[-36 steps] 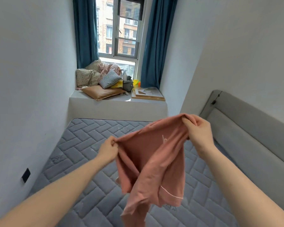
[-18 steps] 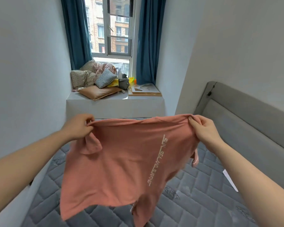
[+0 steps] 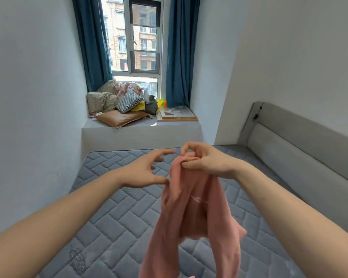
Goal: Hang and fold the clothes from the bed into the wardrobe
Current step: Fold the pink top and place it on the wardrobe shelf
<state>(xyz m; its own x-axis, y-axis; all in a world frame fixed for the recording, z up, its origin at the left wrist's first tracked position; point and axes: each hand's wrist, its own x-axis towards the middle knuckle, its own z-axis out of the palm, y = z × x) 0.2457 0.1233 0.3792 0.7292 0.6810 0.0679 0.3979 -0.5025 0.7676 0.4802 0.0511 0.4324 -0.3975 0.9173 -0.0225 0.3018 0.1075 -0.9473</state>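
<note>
Since 0.5 s ago: left hand (image 3: 144,173) released pink shirt (image 3: 191,213), fingers now spread, just beside cloth. Right hand (image 3: 206,161) pinches bunched top; shirt hangs below fingers over mattress (image 3: 119,213).

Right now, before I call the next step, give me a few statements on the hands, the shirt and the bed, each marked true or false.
1. The right hand pinches the bunched top of the pink shirt. True.
2. The left hand grips the shirt too. False: its fingers are spread open beside the shirt, holding nothing.
3. The shirt lies flat on the mattress. False: it hangs in the air from the right hand, above the mattress.
4. Pillows are piled on the window ledge. True.
5. The curtains are drawn shut over the window. False: they hang at either side, glass uncovered.
</note>
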